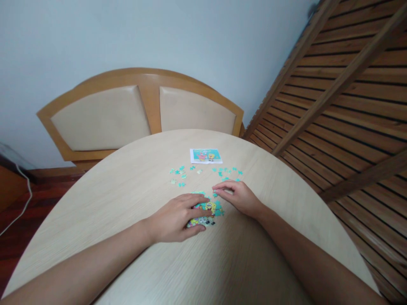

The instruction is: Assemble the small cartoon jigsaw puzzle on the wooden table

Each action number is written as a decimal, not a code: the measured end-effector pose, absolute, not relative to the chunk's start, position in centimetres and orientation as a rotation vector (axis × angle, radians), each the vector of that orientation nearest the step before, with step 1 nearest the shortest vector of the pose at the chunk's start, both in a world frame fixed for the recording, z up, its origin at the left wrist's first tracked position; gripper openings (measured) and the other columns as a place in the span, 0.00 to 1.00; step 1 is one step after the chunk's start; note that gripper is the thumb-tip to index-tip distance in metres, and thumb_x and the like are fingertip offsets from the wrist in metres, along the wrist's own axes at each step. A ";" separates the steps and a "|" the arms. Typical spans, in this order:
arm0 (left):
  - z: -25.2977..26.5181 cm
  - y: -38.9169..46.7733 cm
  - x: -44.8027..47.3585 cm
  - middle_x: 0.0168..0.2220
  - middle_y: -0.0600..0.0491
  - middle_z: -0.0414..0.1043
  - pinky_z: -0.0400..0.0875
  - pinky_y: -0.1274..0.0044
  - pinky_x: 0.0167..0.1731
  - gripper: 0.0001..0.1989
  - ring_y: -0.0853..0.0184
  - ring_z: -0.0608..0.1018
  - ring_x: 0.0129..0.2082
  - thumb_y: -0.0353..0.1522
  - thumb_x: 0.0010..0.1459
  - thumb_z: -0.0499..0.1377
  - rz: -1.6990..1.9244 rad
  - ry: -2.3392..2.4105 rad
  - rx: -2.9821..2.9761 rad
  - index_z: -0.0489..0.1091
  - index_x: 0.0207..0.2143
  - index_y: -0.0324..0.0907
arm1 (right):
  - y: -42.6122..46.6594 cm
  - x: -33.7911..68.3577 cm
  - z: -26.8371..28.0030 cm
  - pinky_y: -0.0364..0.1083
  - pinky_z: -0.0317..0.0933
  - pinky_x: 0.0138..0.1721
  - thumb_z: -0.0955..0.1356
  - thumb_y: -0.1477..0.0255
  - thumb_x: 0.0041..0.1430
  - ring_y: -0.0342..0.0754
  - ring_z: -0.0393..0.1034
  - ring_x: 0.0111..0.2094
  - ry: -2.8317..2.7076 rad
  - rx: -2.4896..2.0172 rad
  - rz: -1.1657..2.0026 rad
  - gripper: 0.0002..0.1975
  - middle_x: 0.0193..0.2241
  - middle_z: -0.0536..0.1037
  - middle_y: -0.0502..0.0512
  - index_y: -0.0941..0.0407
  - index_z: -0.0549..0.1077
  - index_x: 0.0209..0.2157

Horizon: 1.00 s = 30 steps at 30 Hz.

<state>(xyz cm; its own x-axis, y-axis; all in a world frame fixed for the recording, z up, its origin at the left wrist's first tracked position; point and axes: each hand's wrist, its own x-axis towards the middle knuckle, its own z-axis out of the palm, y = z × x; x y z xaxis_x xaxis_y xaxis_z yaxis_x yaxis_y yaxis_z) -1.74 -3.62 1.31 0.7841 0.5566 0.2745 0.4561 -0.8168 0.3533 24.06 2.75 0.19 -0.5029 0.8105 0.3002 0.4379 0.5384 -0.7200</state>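
Note:
A partly joined jigsaw puzzle (210,207) with a yellow cartoon figure on turquoise lies on the table in front of me. My left hand (178,215) rests flat over its left side, fingers spread, hiding part of the picture. Just above its upper right edge, my right hand (237,196) pinches a small turquoise puzzle piece (215,195) between thumb and forefinger. Loose puzzle pieces (182,172) lie scattered beyond my left hand. More loose pieces (226,170) are spread beyond my right hand.
A reference picture (206,156) on white paper lies farther back on the round wooden table (133,169). Behind the table stands a padded wooden headboard (101,118) against a pale wall. Wooden slats (343,84) lean at the right. A white cable (27,195) hangs at far left.

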 end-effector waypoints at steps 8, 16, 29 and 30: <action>1.4 -3.6 -1.7 0.65 0.46 0.62 0.65 0.61 0.61 0.21 0.53 0.68 0.63 0.38 0.64 0.61 0.527 0.784 2.689 0.70 0.59 0.50 | 2.5 23.5 0.0 0.48 0.70 0.44 0.69 0.65 0.63 0.49 0.78 0.39 -2.227 -0.939 0.795 0.10 0.37 0.85 0.54 0.53 0.83 0.40; 1.5 -3.6 -1.8 0.65 0.46 0.62 0.65 0.60 0.62 0.22 0.53 0.68 0.63 0.37 0.64 0.61 0.531 0.778 2.678 0.69 0.59 0.51 | 2.6 23.3 0.0 0.49 0.68 0.46 0.69 0.64 0.65 0.50 0.77 0.40 -2.254 -0.901 0.735 0.11 0.37 0.85 0.54 0.53 0.83 0.40; 1.3 -3.6 -1.8 0.65 0.46 0.62 0.65 0.60 0.62 0.22 0.53 0.67 0.63 0.37 0.64 0.61 0.555 0.762 2.665 0.69 0.60 0.51 | 2.7 23.4 -0.2 0.49 0.68 0.44 0.68 0.65 0.67 0.49 0.76 0.39 -2.314 -0.831 0.646 0.11 0.36 0.83 0.56 0.52 0.83 0.42; 1.3 -3.6 -1.8 0.65 0.46 0.62 0.65 0.60 0.62 0.22 0.53 0.67 0.63 0.37 0.64 0.61 0.552 0.764 2.666 0.69 0.60 0.51 | 2.7 23.3 -0.3 0.49 0.67 0.44 0.68 0.66 0.66 0.49 0.75 0.39 -2.313 -0.837 0.628 0.10 0.36 0.83 0.55 0.52 0.83 0.41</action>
